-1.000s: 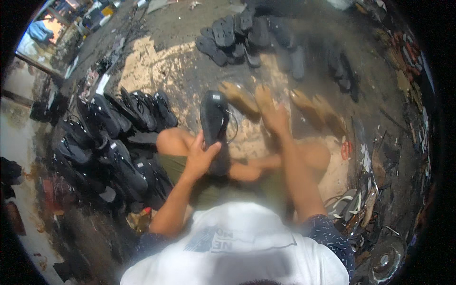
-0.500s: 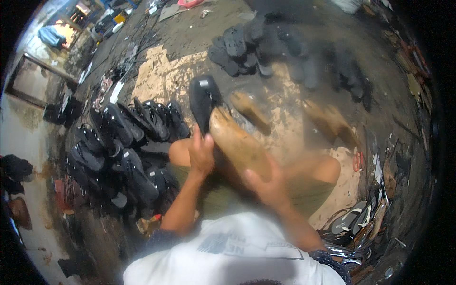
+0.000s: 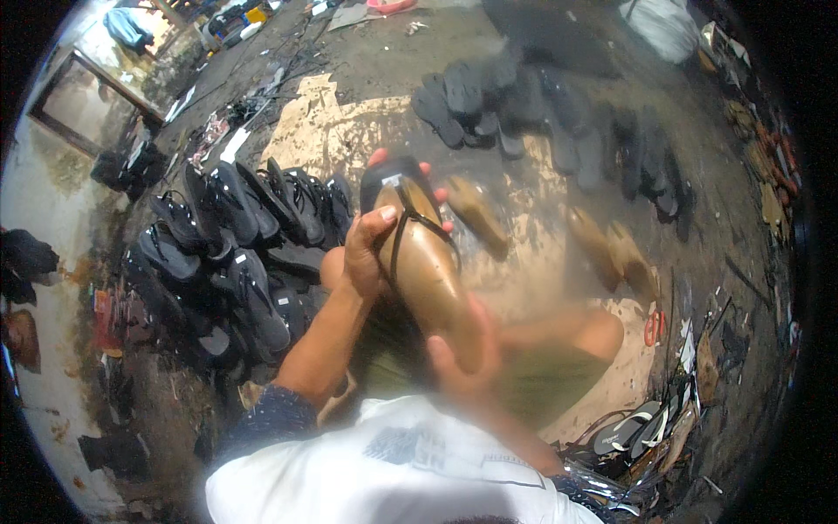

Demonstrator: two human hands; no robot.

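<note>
A tan foot-shaped shoe last (image 3: 428, 275) lies over a black thong sandal (image 3: 381, 177), its toe end under the thin black straps (image 3: 411, 215). My left hand (image 3: 367, 244) is wrapped round the sandal's front, thumb on the near side and fingertips showing along the far edges. Lower down, my right hand (image 3: 470, 356) grips the heel end of the last, slightly blurred. Both hands are above my lap, between my bent knees. Most of the sandal's sole is hidden behind the last. Another tan last (image 3: 477, 218) rests on the floor just beyond.
Finished-looking black sandals (image 3: 234, 208) stand in rows at my left. Dark soles (image 3: 463, 92) lie ahead, and two more lasts (image 3: 594, 240) at the right. Red-handled scissors (image 3: 655, 328) and grey sandals (image 3: 621, 430) are near my right knee. Cardboard (image 3: 345, 131) covers part of the floor.
The toe of the last has gone under the sandal's straps. My left hand has shifted from the sandal's near edge to wrap round its front. My right hand still holds the heel end.
</note>
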